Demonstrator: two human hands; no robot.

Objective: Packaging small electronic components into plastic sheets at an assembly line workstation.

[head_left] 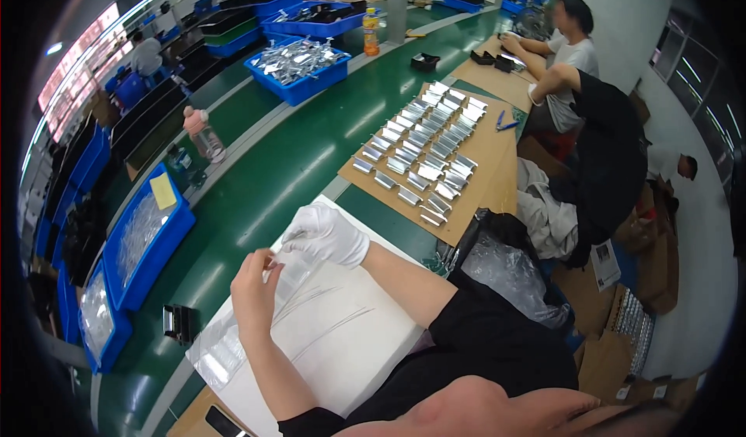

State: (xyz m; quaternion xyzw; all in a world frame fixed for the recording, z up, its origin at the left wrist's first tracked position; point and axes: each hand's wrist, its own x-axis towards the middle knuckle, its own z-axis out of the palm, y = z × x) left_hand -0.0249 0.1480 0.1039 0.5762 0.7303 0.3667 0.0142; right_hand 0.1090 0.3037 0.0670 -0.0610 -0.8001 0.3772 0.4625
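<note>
My bare left hand (255,285) pinches the edge of a clear plastic strip (297,275) above a white board (350,351). My right hand (328,233), in a white glove, is closed at the far end of the same strip. Its fingers are bent and partly hide what lies between them. Below the left hand, more clear plastic film (221,353) lies along the board's left edge. Thin dark lines run across the white surface. A small black part (178,323) sits on the green table left of the board.
Rows of shiny metal pieces (420,143) lie on a cardboard sheet (486,180) to the right. Blue trays (124,297) with clear plastic stand left; another blue bin (291,91) holds metal parts. A pink-capped bottle (206,138) stands behind. Co-workers sit at the far right.
</note>
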